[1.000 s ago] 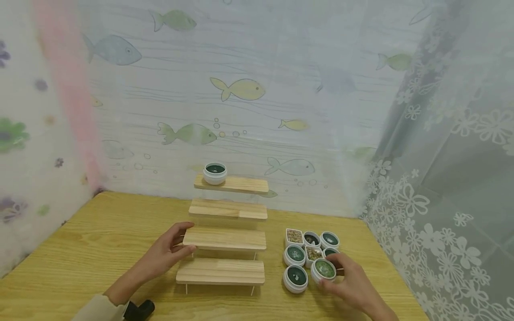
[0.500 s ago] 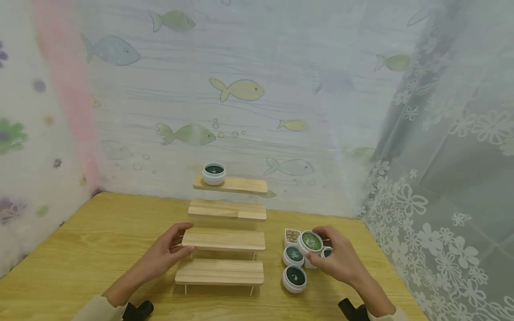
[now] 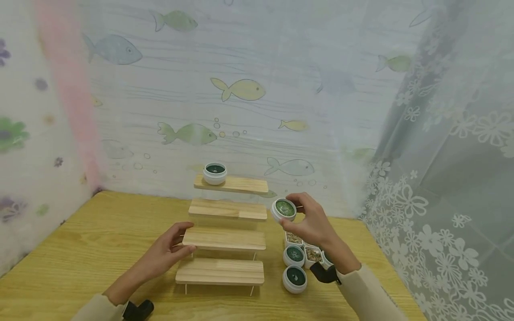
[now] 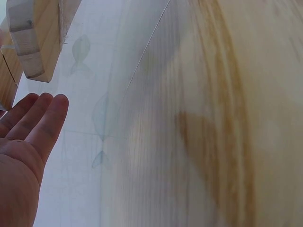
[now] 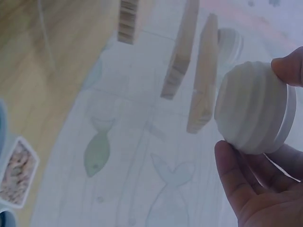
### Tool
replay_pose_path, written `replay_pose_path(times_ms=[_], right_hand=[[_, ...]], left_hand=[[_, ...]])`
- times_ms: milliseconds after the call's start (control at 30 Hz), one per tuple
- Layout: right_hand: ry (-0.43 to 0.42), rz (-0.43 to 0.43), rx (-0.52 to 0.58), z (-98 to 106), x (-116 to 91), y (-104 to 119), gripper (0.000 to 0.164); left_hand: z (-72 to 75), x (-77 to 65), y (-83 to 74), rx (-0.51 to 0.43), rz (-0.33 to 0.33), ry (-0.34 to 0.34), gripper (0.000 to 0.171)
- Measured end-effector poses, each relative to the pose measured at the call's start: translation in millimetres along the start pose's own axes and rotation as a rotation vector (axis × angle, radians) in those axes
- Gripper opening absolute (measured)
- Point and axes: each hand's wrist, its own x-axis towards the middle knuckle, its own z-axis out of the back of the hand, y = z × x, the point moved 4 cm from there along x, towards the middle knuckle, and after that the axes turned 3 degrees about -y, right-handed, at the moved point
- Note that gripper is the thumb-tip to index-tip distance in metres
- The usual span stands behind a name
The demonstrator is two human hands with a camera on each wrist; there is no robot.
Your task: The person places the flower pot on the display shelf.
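Note:
A four-tier wooden display stand (image 3: 224, 238) stands on the table. My left hand (image 3: 162, 252) holds the left end of its second tier from the bottom, thumb at the front edge and fingers behind. In the left wrist view those fingers (image 4: 47, 123) look fairly straight beside a plank end. My right hand (image 3: 311, 223) grips a small round white pot (image 3: 284, 210) with a speckled green top, raised just right of the second tier from the top. The right wrist view shows this pot's ribbed side (image 5: 255, 108) between thumb and fingers. Another white pot (image 3: 215, 174), dark green on top, sits on the top tier's left.
Several more small pots cluster right of the stand, including a dark green round pot (image 3: 295, 279) and a square one (image 3: 313, 255) with grainy filling. My right forearm partly covers them. A fish-printed curtain (image 3: 241, 111) hangs behind the wooden table (image 3: 132, 214).
My right hand has lifted the speckled green pot from the cluster and carried it up and left toward the stand. The left hand has stayed in place.

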Motion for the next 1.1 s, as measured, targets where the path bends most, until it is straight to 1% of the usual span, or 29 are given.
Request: replay_pose_path(times_ms=[267,333,667,800,1100], right_hand=[[-0.005,0.049,0.032,-17.5,38.2,8.7,0.047],[-0.002,0.05,0.037,-21.3,46.5,10.1,0.047],[0.015,0.001,0.068,-38.9,80.0,10.1,0.047],[0.023,-0.015,0.083,-46.2,88.0,9.4,0.048],[0.042,-0.088,0.093,-63.2,104.3,7.0,0.049]], left_hand=[[1.1,0.2,0.9,-0.015,-0.005,0.005,0.056],[1.2,0.2,1.1,-0.014,-0.004,0.006,0.056],[0.5,0.4,0.5,-0.017,-0.002,0.006,0.057],[-0.5,0.7,1.7,-0.024,-0.005,0.006,0.058],[-0.2,0.3,2.3,-0.012,-0.008,-0.001,0.058]])
